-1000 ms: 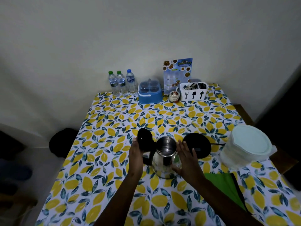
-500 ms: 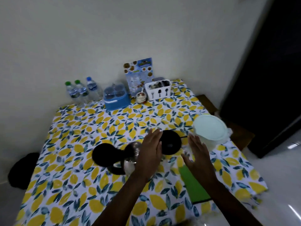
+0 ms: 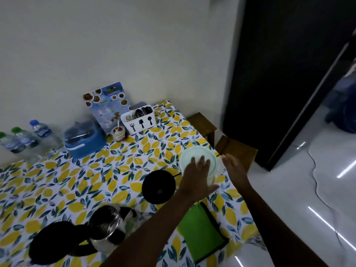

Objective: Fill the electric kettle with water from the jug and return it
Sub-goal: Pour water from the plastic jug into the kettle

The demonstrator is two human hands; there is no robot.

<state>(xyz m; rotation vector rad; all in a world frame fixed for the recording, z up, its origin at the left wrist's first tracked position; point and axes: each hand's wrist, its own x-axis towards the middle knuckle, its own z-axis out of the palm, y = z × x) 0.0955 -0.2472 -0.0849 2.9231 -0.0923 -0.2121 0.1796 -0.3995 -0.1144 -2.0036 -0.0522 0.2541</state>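
Observation:
The steel electric kettle [image 3: 105, 228] stands on the lemon-print tablecloth at the lower left, its black lid [image 3: 52, 242] flipped open to the left. Its round black base [image 3: 159, 186] lies apart, to the upper right of it. The clear jug with a pale green lid [image 3: 194, 156] stands near the table's right edge. My left hand [image 3: 196, 180] hovers over the near side of the jug lid with fingers spread, and I cannot tell whether it touches. My right hand [image 3: 234, 168] is open beside the jug's right side.
A green pouch [image 3: 200, 234] lies at the table's near right edge. Along the wall stand water bottles [image 3: 39, 132], a blue container [image 3: 84, 139], a small jar [image 3: 118, 132], a menu card [image 3: 107, 105] and a white cutlery holder [image 3: 139, 120]. Wooden stools [image 3: 237, 149] stand right of the table.
Both hands have left the kettle and travelled right to the jug. The view has swung right, so the kettle now sits at the lower left.

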